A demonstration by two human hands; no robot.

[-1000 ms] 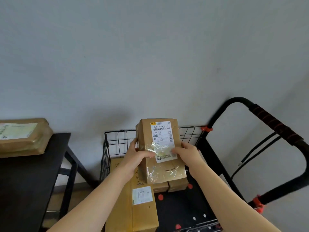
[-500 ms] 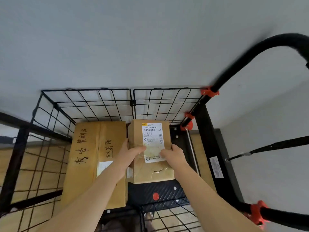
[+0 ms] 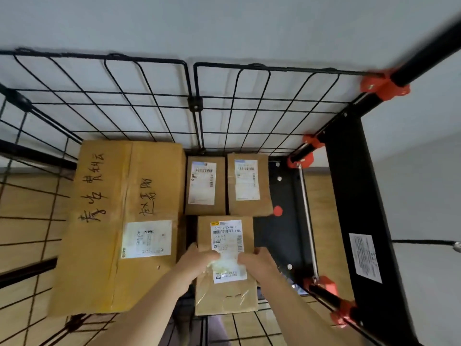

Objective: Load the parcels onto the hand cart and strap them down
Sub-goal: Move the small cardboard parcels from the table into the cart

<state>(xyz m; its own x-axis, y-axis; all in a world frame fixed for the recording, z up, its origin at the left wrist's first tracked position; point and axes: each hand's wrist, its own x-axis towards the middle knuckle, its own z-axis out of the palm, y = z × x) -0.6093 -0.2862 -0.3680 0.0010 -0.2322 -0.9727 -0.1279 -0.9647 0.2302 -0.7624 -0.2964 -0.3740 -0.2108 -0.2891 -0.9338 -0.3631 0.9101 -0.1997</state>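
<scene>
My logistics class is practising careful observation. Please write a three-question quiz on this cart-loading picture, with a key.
1. True or false: the large box with handwriting lies to the left of the held parcel.
2. Multiple choice: how many small parcels lie between the held parcel and the back wire wall? A one, B two, C four.
3. Short answer: is the held parcel gripped by the left hand, the right hand, or both?

Key: 1 true. 2 B. 3 both.
</scene>
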